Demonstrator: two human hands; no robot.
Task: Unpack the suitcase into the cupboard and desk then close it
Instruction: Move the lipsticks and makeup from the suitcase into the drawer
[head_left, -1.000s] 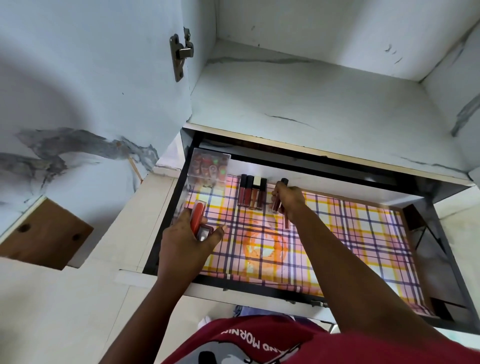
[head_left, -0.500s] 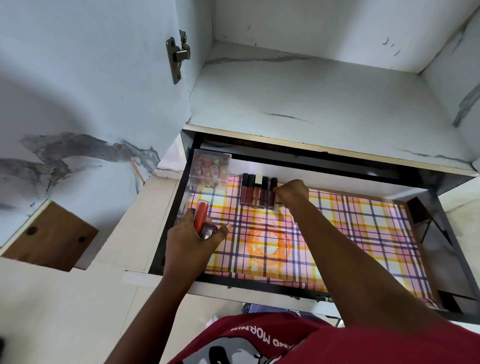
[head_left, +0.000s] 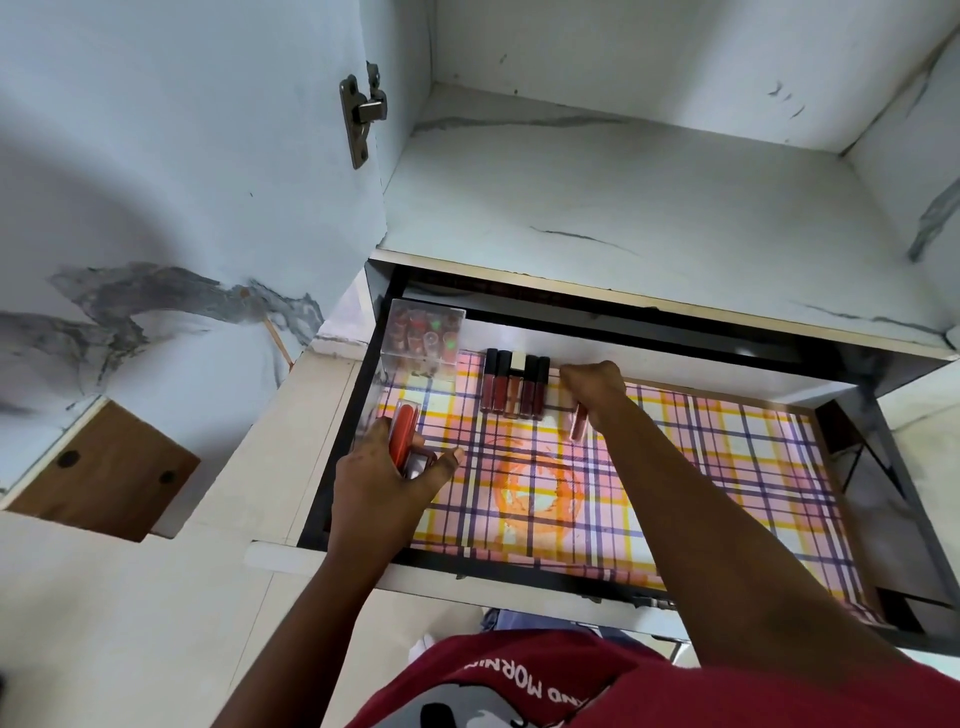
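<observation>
While we look down into the open drawer (head_left: 878, 457) with its plaid liner (head_left: 701, 467), both hands are over it. Our left hand (head_left: 382, 483) is curled round a red tube (head_left: 404, 434) and another small cosmetic item, near the drawer's left wall. Our right hand (head_left: 592, 387) is closed in a fist, pinching a lip gloss tube (head_left: 578, 423) that hangs below it, close to the liner; we cannot tell whether it touches. Just left of that hand, a row of five lip gloss tubes (head_left: 514, 387) lies side by side against the drawer's back wall. In the drawer's back left corner stands a clear box (head_left: 423, 340) of small red items. Above the drawer, the cupboard shelf (head_left: 649, 208) shows marbled white, with a hinge (head_left: 361, 117) on its left wall.
</observation>
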